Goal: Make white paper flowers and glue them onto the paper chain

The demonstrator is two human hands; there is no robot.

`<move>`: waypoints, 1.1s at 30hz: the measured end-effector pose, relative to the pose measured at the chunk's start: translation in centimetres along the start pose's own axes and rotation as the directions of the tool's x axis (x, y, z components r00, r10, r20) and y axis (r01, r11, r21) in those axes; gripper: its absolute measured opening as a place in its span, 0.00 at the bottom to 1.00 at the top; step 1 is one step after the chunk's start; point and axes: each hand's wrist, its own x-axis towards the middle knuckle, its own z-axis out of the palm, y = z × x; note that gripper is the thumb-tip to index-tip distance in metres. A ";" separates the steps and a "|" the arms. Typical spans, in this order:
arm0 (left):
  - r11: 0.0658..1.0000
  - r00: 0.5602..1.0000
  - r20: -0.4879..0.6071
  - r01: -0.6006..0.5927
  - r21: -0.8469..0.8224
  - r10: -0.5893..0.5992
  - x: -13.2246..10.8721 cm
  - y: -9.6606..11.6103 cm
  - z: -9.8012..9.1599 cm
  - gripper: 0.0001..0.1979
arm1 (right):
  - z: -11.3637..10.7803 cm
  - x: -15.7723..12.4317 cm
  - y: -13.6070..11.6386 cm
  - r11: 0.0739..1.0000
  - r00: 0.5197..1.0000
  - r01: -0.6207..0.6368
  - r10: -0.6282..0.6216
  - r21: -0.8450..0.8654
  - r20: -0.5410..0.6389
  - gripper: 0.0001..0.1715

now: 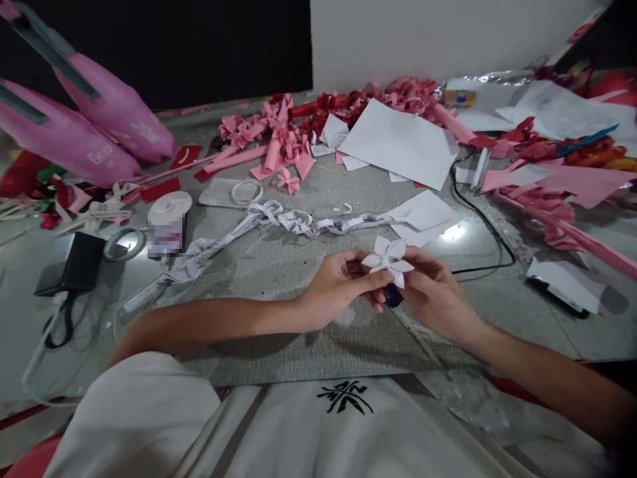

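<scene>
A white folded paper flower (387,256) with pointed petals is held up between my two hands, above the grey tabletop. My left hand (336,289) grips it with the thumb on the lower petals and the fingers curled behind. From the other side, my right hand (435,292) closes on the flower's right edge, its fingers partly hidden behind the petals. Just beneath the flower, a small dark blue object (393,296) shows between the hands; its kind is unclear. Beyond the hands lies a long twisted chain of white paper strips (298,222).
White paper sheets (398,139) and a heap of pink and red paper pieces (283,136) lie at the back. Pink bottles (107,113) stand at left, near a black adapter (70,264) and tape roll (124,244). A black cable (490,229) curves at right, beside a phone-like object (557,297).
</scene>
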 end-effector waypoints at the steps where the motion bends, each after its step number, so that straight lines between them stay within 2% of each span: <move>1: 1.000 1.000 0.003 0.002 0.018 -0.002 0.0 0.2 -0.1 0.23 | 0.0 0.1 0.0 1.000 1.000 0.016 -0.016 -0.009 0.015 0.12; 5: 0.998 1.000 -0.005 0.027 0.062 -0.027 -0.1 1.1 -0.3 0.24 | 0.3 0.2 0.0 0.999 0.998 0.043 -0.042 -0.023 0.054 0.16; 9: 0.997 0.999 0.016 0.048 0.059 -0.049 -0.2 1.4 -0.3 0.24 | 0.7 0.0 -0.2 0.995 0.997 0.070 -0.070 -0.065 0.015 0.14; 14: 0.997 0.998 0.032 0.048 0.058 -0.049 -0.3 1.3 -0.3 0.24 | 1.0 0.2 -0.2 0.993 0.994 0.105 -0.106 -0.053 -0.012 0.14; 20: 0.996 0.996 0.067 0.052 0.066 -0.056 -0.2 0.9 -0.6 0.22 | 0.8 0.2 -0.5 0.998 0.998 0.054 -0.054 -0.026 0.015 0.16; 24: 0.995 0.994 0.072 0.078 0.068 -0.083 0.0 0.6 -0.6 0.21 | 0.5 0.4 -0.6 0.994 0.996 0.092 -0.092 -0.052 0.006 0.16; 29: 0.995 0.991 0.109 0.074 0.071 -0.082 0.3 0.3 -0.6 0.21 | 0.3 0.6 -0.6 0.992 0.994 0.092 -0.087 -0.082 0.059 0.17; 31: 0.991 0.989 0.124 0.071 0.110 -0.085 0.4 0.3 -0.9 0.22 | 0.1 0.9 -0.9 0.989 0.993 0.110 -0.105 -0.101 0.055 0.17; 33: 0.969 0.993 0.104 0.031 0.246 -0.059 0.8 0.5 -1.5 0.23 | -0.3 1.5 -1.6 0.984 0.990 0.138 -0.136 -0.116 0.032 0.15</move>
